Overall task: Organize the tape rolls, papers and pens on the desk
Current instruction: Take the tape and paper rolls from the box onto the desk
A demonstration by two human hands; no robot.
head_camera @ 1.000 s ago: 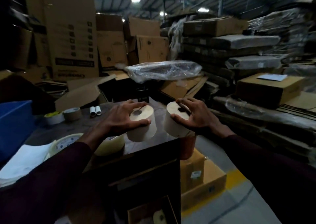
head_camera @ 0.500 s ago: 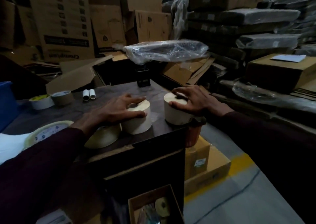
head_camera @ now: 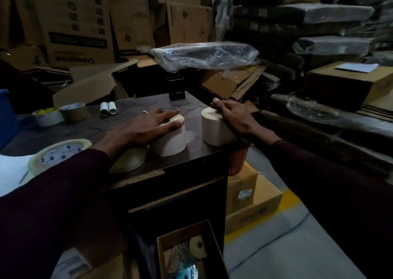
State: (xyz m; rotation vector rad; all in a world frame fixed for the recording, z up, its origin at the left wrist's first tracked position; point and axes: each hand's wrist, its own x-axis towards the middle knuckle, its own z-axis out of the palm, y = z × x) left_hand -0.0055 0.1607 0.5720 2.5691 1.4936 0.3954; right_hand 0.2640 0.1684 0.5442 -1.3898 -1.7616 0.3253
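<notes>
Mid-frame on the dark tabletop (head_camera: 89, 127): left hand (head_camera: 146, 125) lies flat atop the left cream roll (head_camera: 170, 144), grip open; right hand (head_camera: 236, 115) rests straight-fingered atop the right cream roll (head_camera: 212, 127), grip open too, clasping nothing.

Two upright cream tape rolls (head_camera: 170, 144) (head_camera: 213, 129)

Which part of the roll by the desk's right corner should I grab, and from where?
Grip the right roll by its curved wall, coming from above: it stands on end, and the other roll stands apart from it, leaving room on either side.
</notes>
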